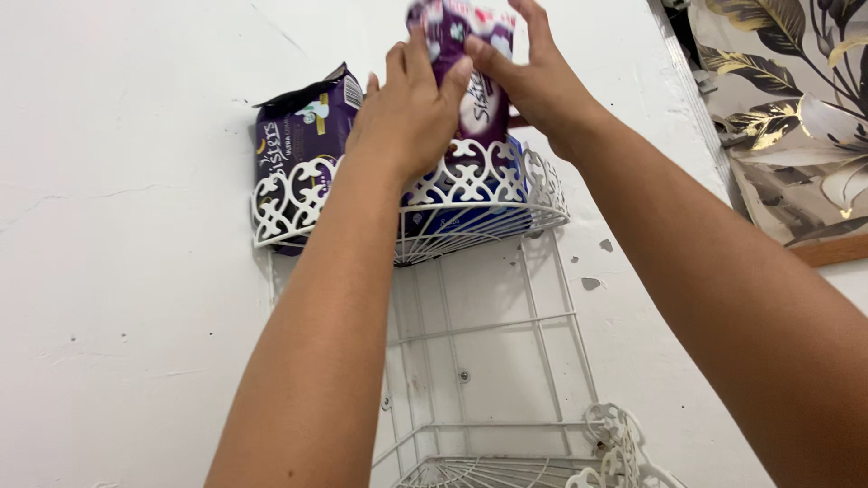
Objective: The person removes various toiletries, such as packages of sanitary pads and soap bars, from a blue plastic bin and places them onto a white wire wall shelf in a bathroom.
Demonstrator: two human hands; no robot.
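Item: purple soft pack [476, 86], upper centre of the frame. Flexible plastic wrapper, deep purple with white and pink patches and pale lettering; upper end blurred. Held upright between both hands, its lower end just above or at the scrolled rail of the upper shelf [542, 194]; whether it touches the rail cannot be told.

Left hand [409, 113]: raised, back of the hand toward the camera, fingers pressed together and curled against the left face of the pack, thumb on its front. Forearm runs up from the bottom centre of the frame.

Right hand [533, 77]: raised, thumb across the front of the pack, remaining fingers wrapped behind its right edge and top. Forearm enters from the lower right corner.

Surroundings: white wire corner rack fixed to a white wall [117, 271], with ornamental scroll fronts. Upper shelf carries a second purple pack [303, 131] at the centre left, top torn open and standing upright behind the rail, and a blue pack [470, 212] lying low behind the rail below the hands. Lower shelf [506, 470] shows at the bottom centre. Leaf-patterned curtain [796, 117] hangs at the upper right.
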